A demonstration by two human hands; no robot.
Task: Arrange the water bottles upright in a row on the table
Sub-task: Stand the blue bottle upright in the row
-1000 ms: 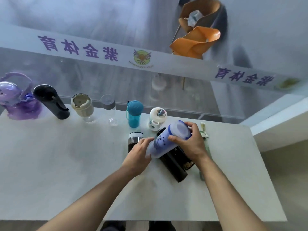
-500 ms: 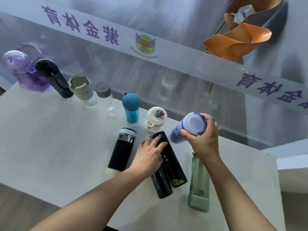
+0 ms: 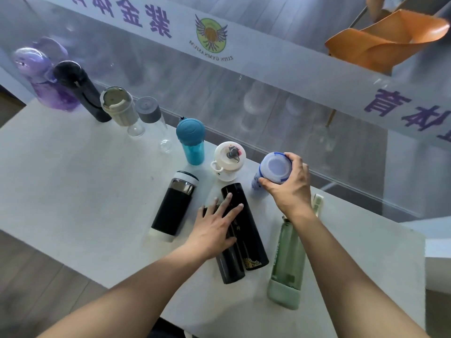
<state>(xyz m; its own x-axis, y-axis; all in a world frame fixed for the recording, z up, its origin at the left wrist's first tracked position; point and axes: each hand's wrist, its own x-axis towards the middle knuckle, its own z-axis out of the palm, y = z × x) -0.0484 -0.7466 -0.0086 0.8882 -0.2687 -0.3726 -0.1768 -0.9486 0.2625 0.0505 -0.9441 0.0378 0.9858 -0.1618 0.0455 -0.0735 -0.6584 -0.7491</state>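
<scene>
Head view: white table (image 3: 73, 191), glass wall (image 3: 292, 106)

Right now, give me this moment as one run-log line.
right hand: gripping blue-lidded bottle at row's end | left hand: resting open on lying black bottles | green bottle: lying

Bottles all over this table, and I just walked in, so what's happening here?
A person is standing bottles in a row along the table's back edge. Six already stand there, from the purple bottle to the white bottle. The right hand grips the blue-capped bottle by its top, at the row's right end. The left hand rests on two black bottles lying flat. A black-and-silver bottle and a green bottle also lie on their sides.
</scene>
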